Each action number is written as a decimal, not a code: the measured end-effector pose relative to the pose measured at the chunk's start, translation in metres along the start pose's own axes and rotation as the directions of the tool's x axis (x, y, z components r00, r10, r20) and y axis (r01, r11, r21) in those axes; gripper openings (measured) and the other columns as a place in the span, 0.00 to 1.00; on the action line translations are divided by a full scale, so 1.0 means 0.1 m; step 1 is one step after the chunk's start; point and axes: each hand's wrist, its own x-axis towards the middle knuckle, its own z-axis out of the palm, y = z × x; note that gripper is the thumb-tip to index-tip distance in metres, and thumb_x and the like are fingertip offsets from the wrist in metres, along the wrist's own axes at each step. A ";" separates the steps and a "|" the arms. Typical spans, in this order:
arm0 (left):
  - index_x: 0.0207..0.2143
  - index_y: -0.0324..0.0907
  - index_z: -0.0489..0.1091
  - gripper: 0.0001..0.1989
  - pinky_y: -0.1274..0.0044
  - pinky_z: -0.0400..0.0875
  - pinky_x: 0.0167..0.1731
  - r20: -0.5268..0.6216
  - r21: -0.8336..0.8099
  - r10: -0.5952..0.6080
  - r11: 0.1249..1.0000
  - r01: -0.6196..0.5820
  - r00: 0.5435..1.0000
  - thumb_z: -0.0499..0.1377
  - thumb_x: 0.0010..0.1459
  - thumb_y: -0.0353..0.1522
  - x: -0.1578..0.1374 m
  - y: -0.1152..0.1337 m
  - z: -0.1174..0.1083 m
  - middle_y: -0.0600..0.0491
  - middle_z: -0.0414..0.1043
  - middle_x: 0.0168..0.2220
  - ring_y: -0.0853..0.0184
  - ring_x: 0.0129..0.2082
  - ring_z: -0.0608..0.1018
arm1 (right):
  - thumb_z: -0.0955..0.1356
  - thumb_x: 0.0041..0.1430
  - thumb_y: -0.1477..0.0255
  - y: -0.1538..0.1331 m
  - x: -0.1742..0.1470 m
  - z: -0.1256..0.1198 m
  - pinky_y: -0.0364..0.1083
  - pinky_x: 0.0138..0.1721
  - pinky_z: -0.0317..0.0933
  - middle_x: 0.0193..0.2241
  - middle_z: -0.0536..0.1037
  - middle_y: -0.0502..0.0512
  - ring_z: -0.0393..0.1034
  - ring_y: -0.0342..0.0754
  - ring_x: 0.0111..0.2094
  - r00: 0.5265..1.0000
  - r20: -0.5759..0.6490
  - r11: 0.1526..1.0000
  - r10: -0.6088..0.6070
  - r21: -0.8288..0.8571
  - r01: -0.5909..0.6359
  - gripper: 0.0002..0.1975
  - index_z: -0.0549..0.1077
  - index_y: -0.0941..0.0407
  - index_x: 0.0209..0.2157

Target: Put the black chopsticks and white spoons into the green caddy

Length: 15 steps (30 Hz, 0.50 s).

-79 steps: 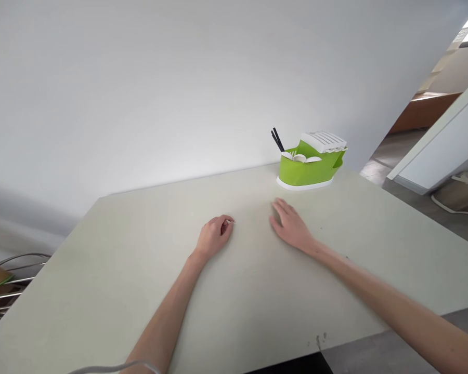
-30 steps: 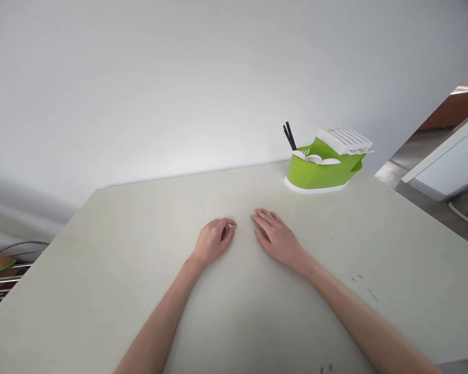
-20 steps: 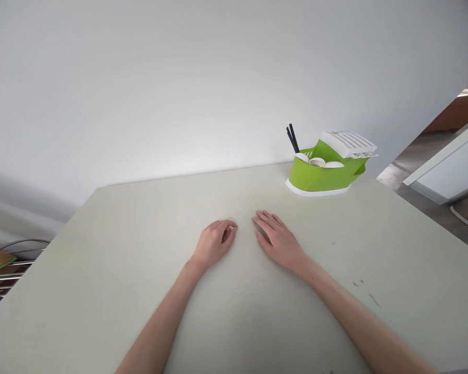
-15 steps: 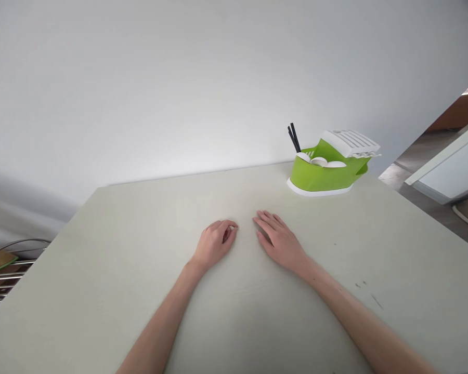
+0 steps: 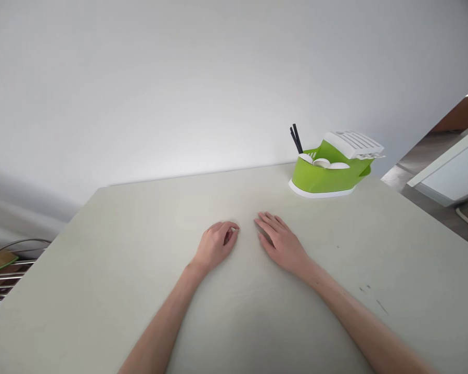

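Observation:
On the pale table (image 5: pixel 140 228), my left hand (image 5: pixel 216 244) rests with its fingers curled in and the thumb meeting the index finger. I see nothing held in it. A small gap to its right, my right hand (image 5: pixel 278 241) lies palm down with fingers stretched out and thumb apart, touching only the tabletop. Beyond the right hand stands a green and white utensil holder (image 5: pixel 323 179), which neither hand touches. White spoon-like heads (image 5: pixel 322 163) and black sticks like chopsticks (image 5: pixel 295 137) poke up from it; their lower parts are hidden inside.
Behind the table's far edge rises a plain white wall (image 5: pixel 179 93). A metal wire rack (image 5: pixel 8 278) stands below the left edge. Past the right edge are the floor (image 5: pixel 425 200) and a white panel (image 5: pixel 452 171). Dark marks (image 5: pixel 374 298) show on the tabletop at right.
The view has shifted slightly, so the utensil holder sits a little further right in the picture. Both hands keep practically the same pose and place.

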 end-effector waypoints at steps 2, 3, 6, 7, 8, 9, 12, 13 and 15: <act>0.46 0.44 0.74 0.09 0.75 0.68 0.34 0.001 0.000 0.000 1.000 0.000 1.000 0.54 0.71 0.34 0.00 0.00 0.00 0.54 0.72 0.29 0.67 0.30 0.74 | 0.58 0.75 0.67 0.00 0.00 0.00 0.62 0.73 0.53 0.70 0.66 0.60 0.56 0.55 0.72 1.000 -0.001 1.000 0.000 -0.004 0.000 0.25 0.69 0.56 0.67; 0.45 0.44 0.74 0.09 0.74 0.68 0.34 0.001 0.000 -0.001 1.000 0.001 1.000 0.54 0.71 0.34 0.00 0.01 -0.01 0.54 0.73 0.30 0.67 0.30 0.74 | 0.58 0.75 0.67 -0.01 0.00 0.00 0.62 0.73 0.53 0.70 0.66 0.59 0.56 0.55 0.72 1.000 -0.002 1.000 0.000 -0.005 0.000 0.25 0.69 0.56 0.67; 0.45 0.44 0.74 0.10 0.74 0.69 0.34 0.002 0.000 -0.002 1.000 0.002 1.000 0.54 0.70 0.34 0.00 0.02 -0.01 0.54 0.73 0.30 0.67 0.29 0.74 | 0.58 0.75 0.67 -0.01 0.00 -0.01 0.62 0.72 0.53 0.70 0.66 0.59 0.57 0.55 0.72 1.000 0.000 1.000 -0.002 -0.012 0.002 0.24 0.69 0.55 0.67; 0.45 0.44 0.74 0.10 0.74 0.69 0.33 0.001 0.002 0.000 1.000 0.000 1.000 0.54 0.70 0.34 0.00 0.02 -0.01 0.54 0.73 0.29 0.67 0.29 0.74 | 0.58 0.75 0.67 -0.01 0.00 -0.01 0.62 0.72 0.53 0.70 0.66 0.59 0.57 0.56 0.72 1.000 0.003 1.000 -0.002 -0.015 0.002 0.24 0.69 0.56 0.67; 0.45 0.44 0.74 0.10 0.74 0.69 0.33 0.000 0.003 0.001 1.000 -0.001 1.000 0.54 0.70 0.34 0.00 0.02 -0.01 0.54 0.73 0.29 0.67 0.29 0.74 | 0.58 0.75 0.67 -0.01 0.00 -0.01 0.62 0.72 0.53 0.70 0.66 0.59 0.57 0.56 0.72 1.000 0.004 1.000 -0.002 -0.017 0.002 0.25 0.70 0.56 0.67; 0.45 0.44 0.74 0.09 0.74 0.68 0.33 -0.003 0.005 0.002 1.000 -0.002 1.000 0.54 0.70 0.34 0.00 0.02 -0.01 0.54 0.73 0.29 0.67 0.29 0.75 | 0.58 0.75 0.67 -0.01 0.00 -0.01 0.62 0.72 0.53 0.70 0.66 0.59 0.57 0.56 0.72 1.000 0.003 1.000 -0.003 -0.017 0.003 0.25 0.70 0.56 0.67; 0.45 0.45 0.74 0.09 0.74 0.68 0.34 -0.009 0.006 0.006 1.000 -0.006 1.000 0.54 0.70 0.34 0.00 0.02 -0.01 0.54 0.73 0.29 0.66 0.29 0.75 | 0.58 0.75 0.67 0.00 0.00 0.00 0.63 0.72 0.53 0.70 0.66 0.58 0.57 0.56 0.72 1.000 -0.004 1.000 -0.006 -0.006 0.006 0.25 0.69 0.53 0.67; 0.45 0.45 0.74 0.09 0.74 0.69 0.34 -0.010 0.006 0.008 1.000 -0.008 1.000 0.54 0.70 0.34 0.00 0.01 0.00 0.54 0.73 0.29 0.67 0.29 0.75 | 0.58 0.75 0.67 0.00 0.00 0.00 0.63 0.72 0.53 0.70 0.66 0.58 0.57 0.56 0.72 1.000 -0.006 1.000 -0.007 -0.003 0.007 0.25 0.69 0.53 0.67; 0.45 0.45 0.74 0.09 0.74 0.69 0.34 -0.009 0.006 0.010 1.000 -0.009 1.000 0.54 0.70 0.34 0.00 0.00 0.00 0.54 0.73 0.29 0.67 0.29 0.75 | 0.58 0.75 0.67 0.01 0.00 0.00 0.63 0.72 0.53 0.70 0.65 0.58 0.57 0.56 0.72 1.000 -0.005 1.000 -0.005 -0.002 0.005 0.25 0.69 0.53 0.68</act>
